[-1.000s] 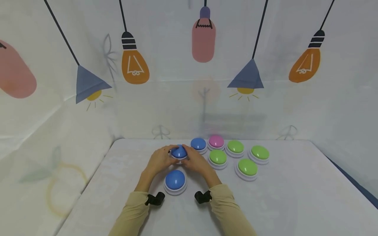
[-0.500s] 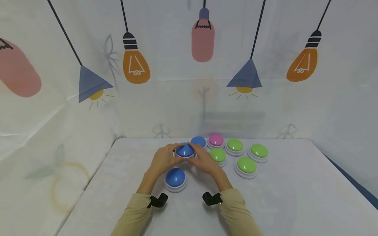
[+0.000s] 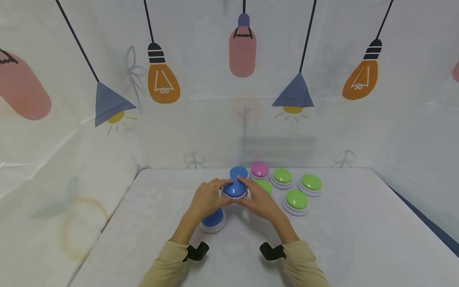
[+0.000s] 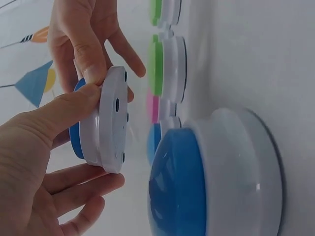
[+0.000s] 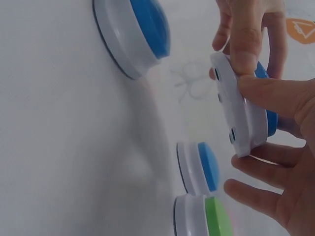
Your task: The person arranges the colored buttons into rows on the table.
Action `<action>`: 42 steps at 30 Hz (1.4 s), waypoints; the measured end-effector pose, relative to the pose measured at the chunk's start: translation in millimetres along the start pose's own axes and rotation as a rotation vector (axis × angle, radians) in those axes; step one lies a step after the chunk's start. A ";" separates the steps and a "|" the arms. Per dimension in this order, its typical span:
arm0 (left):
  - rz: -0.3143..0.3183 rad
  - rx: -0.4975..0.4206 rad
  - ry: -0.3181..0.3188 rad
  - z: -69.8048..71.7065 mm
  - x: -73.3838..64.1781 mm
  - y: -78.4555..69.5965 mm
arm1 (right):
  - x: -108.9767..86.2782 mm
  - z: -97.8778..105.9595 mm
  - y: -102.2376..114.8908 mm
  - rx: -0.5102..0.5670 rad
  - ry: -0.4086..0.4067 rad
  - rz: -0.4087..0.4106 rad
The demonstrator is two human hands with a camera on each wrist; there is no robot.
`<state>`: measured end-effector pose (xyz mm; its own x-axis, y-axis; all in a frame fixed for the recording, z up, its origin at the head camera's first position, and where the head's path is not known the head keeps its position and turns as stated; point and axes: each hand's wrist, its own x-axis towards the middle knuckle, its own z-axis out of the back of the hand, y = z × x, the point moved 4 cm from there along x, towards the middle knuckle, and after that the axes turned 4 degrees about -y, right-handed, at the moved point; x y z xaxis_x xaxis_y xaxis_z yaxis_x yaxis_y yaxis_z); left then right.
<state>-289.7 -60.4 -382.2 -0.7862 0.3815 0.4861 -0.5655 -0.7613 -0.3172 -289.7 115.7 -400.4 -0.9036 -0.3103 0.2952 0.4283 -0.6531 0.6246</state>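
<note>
Both hands grip one blue push button with a white round base, held in the air above the white table. My left hand has its thumb and fingers round the left side; my right hand holds the right side the same way. Seen from the left wrist, the flat underside with small dark holes or feet shows, apart from the tabletop. The thumbs meet at the near rim. Another blue button stands on the table below my left hand, partly covered by it.
Behind the held button stand a third blue button and a pink button. Several green buttons stand to the right, including a partly hidden one and a nearer one. A lamp-printed cloth hangs behind the table.
Both hands have carried the blue button to the right, from left of the back blue button to in front of it. The standing buttons keep their places.
</note>
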 end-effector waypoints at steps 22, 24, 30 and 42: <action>-0.095 -0.051 0.093 -21.1 -17.1 -34.4 | -50.4 18.2 -12.0 -0.030 0.024 -0.032; -0.090 -0.051 0.130 -24.1 -17.9 -37.5 | -53.9 17.9 -16.7 -0.013 0.031 -0.030; -0.061 -0.045 0.204 -31.3 -18.6 -43.1 | -57.4 18.0 -25.3 0.030 0.046 0.012; -0.077 -0.030 0.293 -38.7 -22.0 -40.0 | -58.2 9.0 -24.9 -0.043 0.144 -0.018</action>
<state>-259.4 -18.1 -411.7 -0.7764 0.5759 0.2560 -0.6303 -0.7101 -0.3139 -247.8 156.3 -426.7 -0.9029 -0.3921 0.1761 0.4148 -0.6874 0.5962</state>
